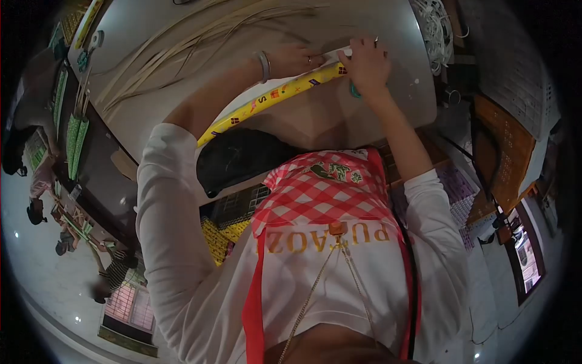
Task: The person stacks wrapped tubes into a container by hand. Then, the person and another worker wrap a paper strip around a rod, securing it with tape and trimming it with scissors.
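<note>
A long yellow strip (273, 99) of printed sheet, with colourful figures and a white inner side, slants across the table before me. It looks folded or rolled into a narrow band. My left hand (296, 62), with a bracelet and a ring, lies along its white far edge, fingers close together on it. Around the strip's right end my right hand (367, 68) is closed, the fingers bent over the edge. Just below that hand shows a small green object (354, 90), mostly hidden. What the left fingertips pinch is partly hidden.
Long thin tan strips (176, 45) curve across the table (412, 100) at the far left. Black cloth or a bag (242, 159) lies at the near edge. White looped strips (435, 33) hang at right, near an orange-brown wooden piece (500, 139). Other people (39, 109) are at left.
</note>
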A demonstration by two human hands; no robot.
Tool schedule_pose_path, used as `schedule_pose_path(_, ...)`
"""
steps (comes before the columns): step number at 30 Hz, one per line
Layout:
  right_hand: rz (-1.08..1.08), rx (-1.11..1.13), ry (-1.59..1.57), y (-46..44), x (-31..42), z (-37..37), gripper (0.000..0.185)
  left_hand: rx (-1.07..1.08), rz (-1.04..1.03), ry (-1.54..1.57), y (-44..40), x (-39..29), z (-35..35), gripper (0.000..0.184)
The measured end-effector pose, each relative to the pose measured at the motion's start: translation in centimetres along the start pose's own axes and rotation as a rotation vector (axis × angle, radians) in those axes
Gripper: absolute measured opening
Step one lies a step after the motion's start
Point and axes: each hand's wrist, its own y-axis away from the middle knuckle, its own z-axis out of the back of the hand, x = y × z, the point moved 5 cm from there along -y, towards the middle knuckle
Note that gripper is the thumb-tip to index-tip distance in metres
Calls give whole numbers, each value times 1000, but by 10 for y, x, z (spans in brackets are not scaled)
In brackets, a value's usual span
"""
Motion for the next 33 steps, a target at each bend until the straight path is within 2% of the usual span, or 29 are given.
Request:
schedule_pose_path(4, -4, 17, 20, 1, -4, 1, 34, 38, 44, 86, -3, 1, 7, 43)
schedule_pose_path(6, 100, -108, -107, 6, -9, 12, 34, -5, 6, -27, -1, 1, 5, 44)
schedule_pose_path(7, 89, -109, -104, 9, -14, 15, 34, 37, -45, -63, 1, 3, 1, 44)
schedule_pose_path(9, 43, -331, -309, 22, -26, 36, 34, 54, -46, -67, 0, 4, 0, 43)
schedule_pose_path(10, -53, -209, -423, 34, -32, 41, 37, 69, -32, -73, 0, 4, 1, 43)
schedule_pose_path(11, -60, -215, -421, 46, -35, 41, 37, 19, 2, -86, 0, 3, 2, 42)
schedule_pose_path(12, -159, -121, -476, 60, -41, 29, 40, 19, -6, -91, -1, 3, 1, 42)
schedule_pose_path(13, -257, -28, -530, 72, -45, 17, 42, 100, 42, -75, -2, 8, -5, 42)
schedule_pose_path(14, -264, 6, -520, 80, -41, 9, 47, 180, 91, -57, -3, 12, -11, 42)
schedule_pose_path(17, -316, 51, -494, 88, -39, -1, 51, 109, -48, -249, -8, 6, -3, 42)
schedule_pose_path(18, -329, 45, -494, 90, -42, -1, 51, 130, -2, -98, -9, 11, -3, 47)
schedule_pose_path(21, -375, 121, -475, 96, -66, -14, 55, 119, 25, -35, -15, 11, 3, 57)
schedule_pose_path(22, -382, 108, -468, 106, -78, -21, 55, 262, 90, 9, -20, 7, 11, 65)
schedule_pose_path(24, -543, 233, -1167, 125, -92, -42, 54, 242, 85, -13, -21, 7, 15, 65)
schedule_pose_path(25, -669, 388, -1485, 129, -82, -19, 52, 234, 88, -26, -20, 6, 15, 64)
schedule_pose_path(26, -661, 386, -1479, 137, -77, -12, 52, 227, 92, -30, -20, 6, 15, 64)
schedule_pose_path(28, -313, 192, -1010, 139, -70, 5, 49, 234, 75, -26, -22, 6, 13, 66)
schedule_pose_path(29, -254, 190, -1009, 141, -72, -6, 48, 231, 78, -28, -24, 5, 11, 66)
schedule_pose_path(32, -346, 274, -942, 121, -51, 31, 50, 280, 142, -100, -29, 9, 6, 70)
schedule_pose_path(33, -336, 273, -939, 116, -54, 27, 50, 254, 103, -78, -31, 6, 12, 73)
